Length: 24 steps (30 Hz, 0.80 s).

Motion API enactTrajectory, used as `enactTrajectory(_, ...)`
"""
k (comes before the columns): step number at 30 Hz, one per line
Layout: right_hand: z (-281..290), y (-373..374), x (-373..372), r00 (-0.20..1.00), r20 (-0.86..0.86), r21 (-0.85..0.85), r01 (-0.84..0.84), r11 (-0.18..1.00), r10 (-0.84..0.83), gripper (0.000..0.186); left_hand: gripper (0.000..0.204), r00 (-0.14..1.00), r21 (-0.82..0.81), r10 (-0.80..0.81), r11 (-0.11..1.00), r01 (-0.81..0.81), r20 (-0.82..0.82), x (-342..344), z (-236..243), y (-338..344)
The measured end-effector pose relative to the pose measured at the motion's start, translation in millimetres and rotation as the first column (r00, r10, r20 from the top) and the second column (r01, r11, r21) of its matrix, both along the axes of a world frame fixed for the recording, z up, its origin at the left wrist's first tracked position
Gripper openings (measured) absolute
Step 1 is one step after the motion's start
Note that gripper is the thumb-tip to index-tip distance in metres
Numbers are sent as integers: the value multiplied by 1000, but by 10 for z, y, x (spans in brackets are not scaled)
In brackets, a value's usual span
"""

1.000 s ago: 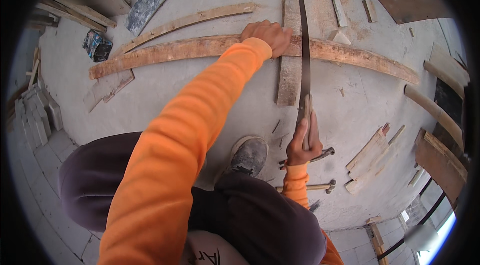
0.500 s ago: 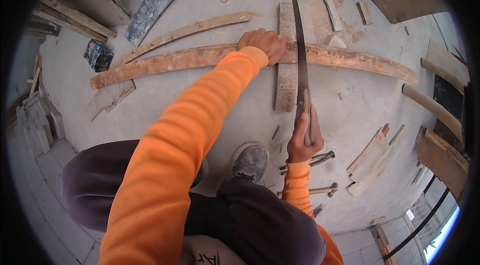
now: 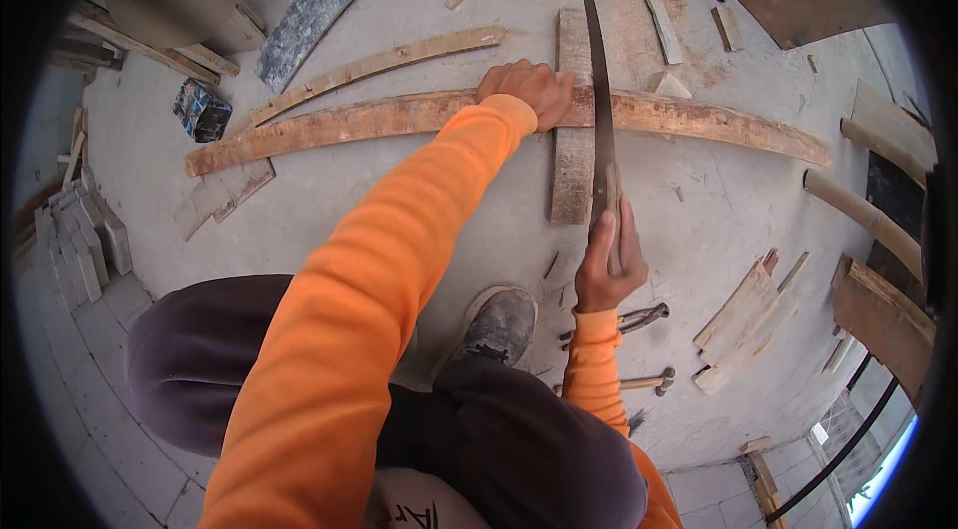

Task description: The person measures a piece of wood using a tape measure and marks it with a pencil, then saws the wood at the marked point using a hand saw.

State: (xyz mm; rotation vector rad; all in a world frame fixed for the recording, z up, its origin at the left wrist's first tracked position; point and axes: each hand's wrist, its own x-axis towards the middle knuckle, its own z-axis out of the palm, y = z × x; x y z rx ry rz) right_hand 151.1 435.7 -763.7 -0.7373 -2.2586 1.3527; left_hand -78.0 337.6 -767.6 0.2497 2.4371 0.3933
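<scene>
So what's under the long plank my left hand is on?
A shorter wooden board crosses beneath the long plank, showing on both sides of it. The stretch directly underneath is covered, so that can't be seen.

Right of the saw (image 3: 602, 80) we have room over the floor (image 3: 738, 205); the long plank (image 3: 728, 120) crosses beneath it, and our left hand (image 3: 526, 93) blocks its left.

Reddish plank (image 3: 399, 113), dark saw blade (image 3: 601, 80), 2 orange sleeves (image 3: 369, 279), mottled blue-grey board (image 3: 324, 5)

grey floor (image 3: 718, 240) | short cross board (image 3: 572, 180) | thin curved strip (image 3: 384, 58) | hammer (image 3: 644, 383) | split wood pieces (image 3: 736, 314)
</scene>
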Motion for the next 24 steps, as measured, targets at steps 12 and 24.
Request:
enactTrajectory(12, 234, -99, 1566, 963, 271, -70, 23, 997, -3, 38, 64, 993, -10, -45, 999, 46, 105, 12, 61, -9)
enactTrajectory(24, 158, -147, 1740, 979, 198, 62, 25, 998, -37, 39, 66, 999, 0, -29, 1000, 29, 26, -60, 51, 94)
